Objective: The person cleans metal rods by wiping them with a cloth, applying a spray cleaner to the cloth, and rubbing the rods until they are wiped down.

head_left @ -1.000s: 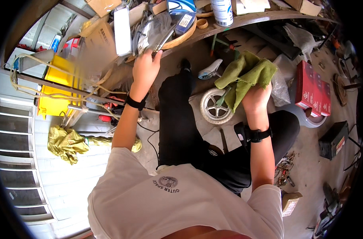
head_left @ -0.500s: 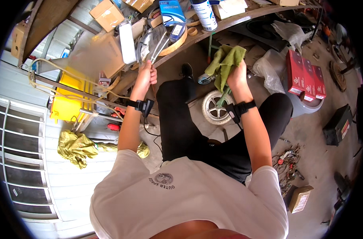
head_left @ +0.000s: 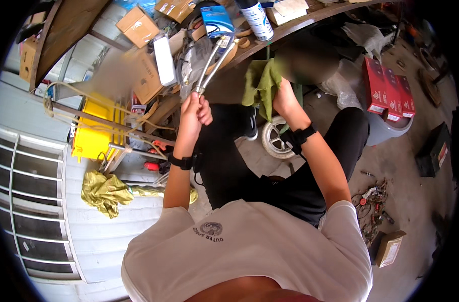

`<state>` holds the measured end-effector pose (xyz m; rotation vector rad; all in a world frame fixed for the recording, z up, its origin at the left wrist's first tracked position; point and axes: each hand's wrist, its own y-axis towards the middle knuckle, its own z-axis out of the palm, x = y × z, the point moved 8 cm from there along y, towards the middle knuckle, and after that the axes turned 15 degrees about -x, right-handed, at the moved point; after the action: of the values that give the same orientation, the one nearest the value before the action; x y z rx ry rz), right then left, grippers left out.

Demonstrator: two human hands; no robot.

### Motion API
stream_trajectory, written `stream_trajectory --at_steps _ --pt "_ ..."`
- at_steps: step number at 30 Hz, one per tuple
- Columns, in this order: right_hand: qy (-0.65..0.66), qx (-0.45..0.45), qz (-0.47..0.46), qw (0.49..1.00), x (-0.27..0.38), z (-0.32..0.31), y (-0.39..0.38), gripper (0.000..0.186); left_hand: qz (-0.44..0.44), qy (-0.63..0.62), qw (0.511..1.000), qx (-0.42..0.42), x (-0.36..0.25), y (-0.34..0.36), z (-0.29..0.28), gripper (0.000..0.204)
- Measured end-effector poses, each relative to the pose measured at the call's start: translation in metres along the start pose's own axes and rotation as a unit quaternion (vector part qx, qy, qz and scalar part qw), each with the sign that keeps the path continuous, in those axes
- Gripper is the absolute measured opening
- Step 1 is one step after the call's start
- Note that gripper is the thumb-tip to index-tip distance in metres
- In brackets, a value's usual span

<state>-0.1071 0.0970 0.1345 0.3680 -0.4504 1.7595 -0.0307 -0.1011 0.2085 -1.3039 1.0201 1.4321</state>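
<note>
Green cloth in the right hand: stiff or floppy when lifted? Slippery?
Likely floppy: the green cloth hangs in loose folds below where the right hand bunches it. Probably light, since one hand holds it up with no visible strain. It looks like soft fabric, so it is unlikely to slip, though it could snag on the cluttered shelf.
</note>
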Motion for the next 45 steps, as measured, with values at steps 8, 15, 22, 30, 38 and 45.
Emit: stream_trajectory --at_steps 8,15,22,30,38,45 --pt "-0.028 -0.022 -0.111 0.993 0.053 -0.016 -0.002 0.032 -0.061 0.019 0.982 0.180 0.044 0.011 0.101 0.031" --pt "0.054 -0.134 -0.164 0.976 0.115 -0.050 -0.013 0.030 -0.106 0.167 0.887 0.417 0.096 0.022 0.180 0.026" --pt "0.016 -0.273 -0.175 0.946 0.108 -0.098 -0.010 0.035 -0.177 0.063 0.913 0.362 0.130 0.027 0.213 0.033" --pt "0.048 -0.232 -0.257 0.937 0.163 -0.124 -0.016 0.040 -0.181 0.129 0.914 0.340 0.130 0.037 0.172 0.030" --pt "0.038 -0.288 -0.193 0.937 0.132 -0.144 0.005 0.038 -0.166 0.184 0.912 0.328 0.120 0.040 0.164 0.033" --pt "-0.019 -0.329 -0.193 0.924 0.120 -0.116 -0.001 0.037 -0.117 0.223 0.886 0.390 0.138 0.032 0.166 0.038"
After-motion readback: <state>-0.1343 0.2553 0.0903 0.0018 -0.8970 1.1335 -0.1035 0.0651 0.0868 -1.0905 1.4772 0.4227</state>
